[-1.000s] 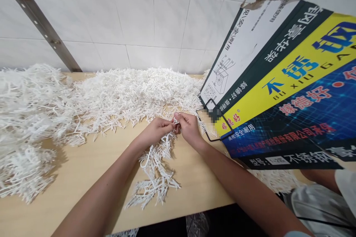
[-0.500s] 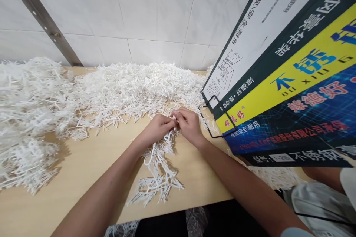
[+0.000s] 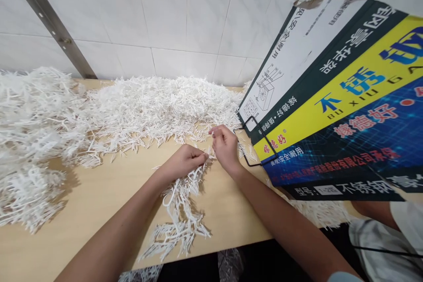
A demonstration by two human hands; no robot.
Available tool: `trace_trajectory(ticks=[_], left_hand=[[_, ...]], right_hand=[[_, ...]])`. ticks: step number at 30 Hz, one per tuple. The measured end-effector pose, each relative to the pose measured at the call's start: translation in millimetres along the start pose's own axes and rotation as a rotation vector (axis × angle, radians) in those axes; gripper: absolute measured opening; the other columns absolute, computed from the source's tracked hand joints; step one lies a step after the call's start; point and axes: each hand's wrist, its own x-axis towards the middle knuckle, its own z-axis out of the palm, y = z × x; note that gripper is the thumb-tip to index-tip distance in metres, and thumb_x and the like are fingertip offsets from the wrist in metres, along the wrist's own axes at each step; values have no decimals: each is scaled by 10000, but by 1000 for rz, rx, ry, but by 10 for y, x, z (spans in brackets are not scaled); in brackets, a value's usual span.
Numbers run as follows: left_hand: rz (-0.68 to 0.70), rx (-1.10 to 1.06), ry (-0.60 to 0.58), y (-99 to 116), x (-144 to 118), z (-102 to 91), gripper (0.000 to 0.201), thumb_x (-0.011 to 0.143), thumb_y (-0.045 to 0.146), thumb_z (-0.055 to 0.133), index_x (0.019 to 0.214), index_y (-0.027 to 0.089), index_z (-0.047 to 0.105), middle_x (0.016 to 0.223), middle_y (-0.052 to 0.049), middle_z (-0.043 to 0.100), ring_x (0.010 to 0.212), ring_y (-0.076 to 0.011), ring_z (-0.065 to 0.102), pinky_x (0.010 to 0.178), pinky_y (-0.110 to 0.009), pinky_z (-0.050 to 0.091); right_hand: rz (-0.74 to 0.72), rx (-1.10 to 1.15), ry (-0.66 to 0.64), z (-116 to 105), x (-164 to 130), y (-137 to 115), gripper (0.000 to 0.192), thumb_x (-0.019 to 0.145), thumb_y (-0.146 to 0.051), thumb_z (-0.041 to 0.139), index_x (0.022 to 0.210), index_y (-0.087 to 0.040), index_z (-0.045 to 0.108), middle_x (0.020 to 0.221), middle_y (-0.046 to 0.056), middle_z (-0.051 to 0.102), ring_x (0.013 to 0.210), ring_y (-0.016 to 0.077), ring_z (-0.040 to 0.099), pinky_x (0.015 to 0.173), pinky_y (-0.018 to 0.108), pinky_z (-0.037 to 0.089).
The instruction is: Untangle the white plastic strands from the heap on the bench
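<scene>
The fingertips of the left hand (image 3: 185, 163) are pinched shut on the upper end of a white plastic strand (image 3: 180, 205), a branched runner of small spikes that trails from the pinch toward the near edge of the wooden table (image 3: 99, 194). The fingers of the right hand (image 3: 226, 147) are curled closed just beyond that pinch, thumb against forefinger; they appear to grip a small white piece at the strand's top, though the piece itself is too small to make out. The two hands sit close together, nearly touching, with the strand's upper end between them (a grip that would let one hand steady the runner while the other works at a single branch).

The strand lies flat on the table under the left wrist, its lower end fanned out near the table edge.

Beyond the strand, against the white tiled wall (image 3: 165, 17), lies a wide heap of loose white pieces (image 3: 158, 105). To the left of the strand a second, denser heap (image 3: 29, 141) spreads to the frame edge. To the right of the strand a printed cardboard box (image 3: 340, 101) leans over the table, with a black wire stand (image 3: 257, 141) at its lower corner, just beside the right hand; this crowds the right forearm. A metal bracket (image 3: 49, 22) runs diagonally up the wall above the left heap.
</scene>
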Motion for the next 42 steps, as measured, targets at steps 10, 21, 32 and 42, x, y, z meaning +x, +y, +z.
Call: trace_trajectory(ticks=[10, 21, 32, 42], left_hand=[[-11, -51, 214, -48, 71, -2, 521, 960, 587, 491, 638, 212, 328, 611, 47, 265, 565, -102, 244, 542, -264, 199], [-25, -13, 120, -32, 14, -27, 473, 934, 451, 552, 611, 207, 310, 596, 51, 234, 550, -91, 210, 537, -264, 171], [-25, -90, 306, 22, 52, -49, 500, 935, 528, 549, 607, 206, 351, 586, 47, 239, 556, -94, 214, 531, -261, 170], [37, -67, 270, 11, -70, -20, 524, 917, 434, 588, 567, 205, 273, 570, 48, 205, 544, -82, 173, 537, -275, 140]], right_hand=[[-4, 119, -373, -46, -50, -163, 394, 980, -549, 603, 950, -197, 779, 873, 53, 733, 760, 184, 635, 618, 274, 458], [170, 231, -21, -2, 24, -9, 474, 959, -655, 584, 829, -211, 688, 710, 21, 621, 565, 126, 502, 488, 242, 381], [104, 247, -369, 16, -40, -131, 375, 886, -550, 740, 767, -195, 719, 708, 8, 659, 653, 161, 631, 629, 287, 503], [-48, 27, 213, -119, 33, -60, 377, 1009, -527, 555, 818, -216, 649, 742, 20, 624, 673, 162, 566, 619, 285, 448]])
